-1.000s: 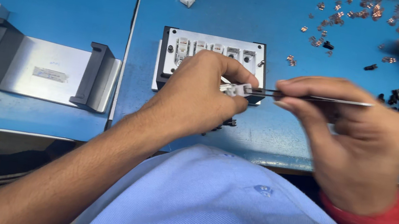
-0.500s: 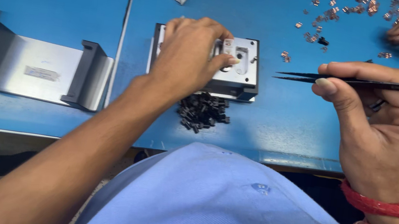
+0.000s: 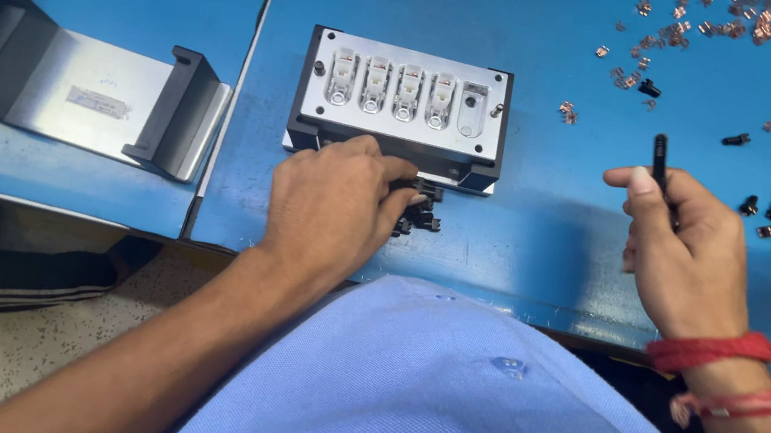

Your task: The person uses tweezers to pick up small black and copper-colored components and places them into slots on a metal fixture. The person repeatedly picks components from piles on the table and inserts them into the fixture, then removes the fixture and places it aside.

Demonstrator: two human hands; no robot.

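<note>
My left hand (image 3: 332, 204) pinches small black parts (image 3: 418, 213) on the desk (image 3: 523, 236), just before the metal block (image 3: 399, 108). My right hand (image 3: 687, 254) grips tweezers (image 3: 659, 170).

The person wears a light blue buttoned shirt (image 3: 482, 391) low in the frame, bare forearms, and red thread bands (image 3: 721, 369) around the right wrist.

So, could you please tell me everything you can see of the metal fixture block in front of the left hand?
The metal fixture block is a flat rectangular plate of pale brushed metal on a black base, lying flat on the blue table. Its top has five pockets in a row: four hold small white parts, the rightmost looks unfilled. The left hand rests at its near edge, over a small pile of black parts.
</note>
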